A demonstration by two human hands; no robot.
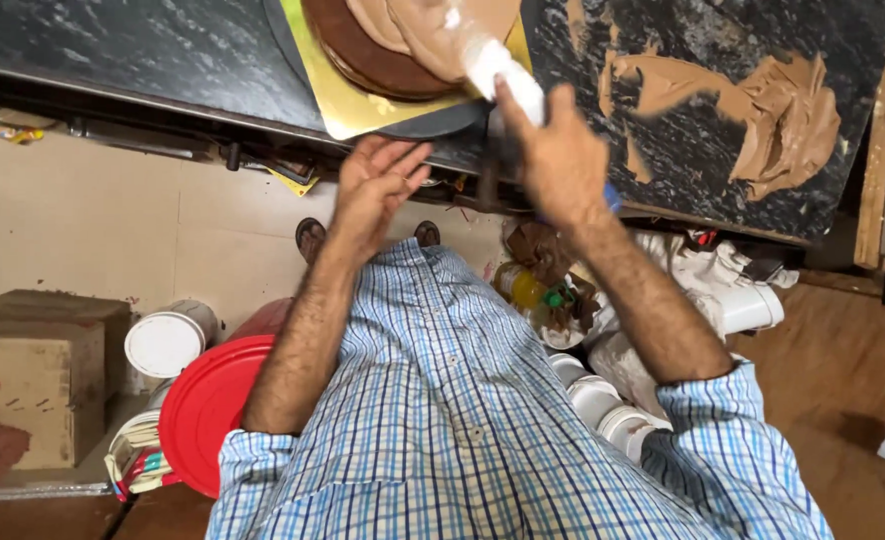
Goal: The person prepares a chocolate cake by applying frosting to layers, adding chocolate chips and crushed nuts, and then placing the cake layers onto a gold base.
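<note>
A red round lid [208,410] lies low on the left, on the floor, with a white tub [168,342] just beside it and folded cloths [133,455] at its lower edge. Further left stand 2 worn wooden blocks [33,385]. A smear of brown cream [783,115] spreads over the dark desk [143,50] at the right. Below the desk edge sits a heap of white plastic tubs [603,400] and crumpled white bags [713,270], with a yellow bottle [525,290] among them. A wooden strip [881,150] runs along the right edge.
</note>
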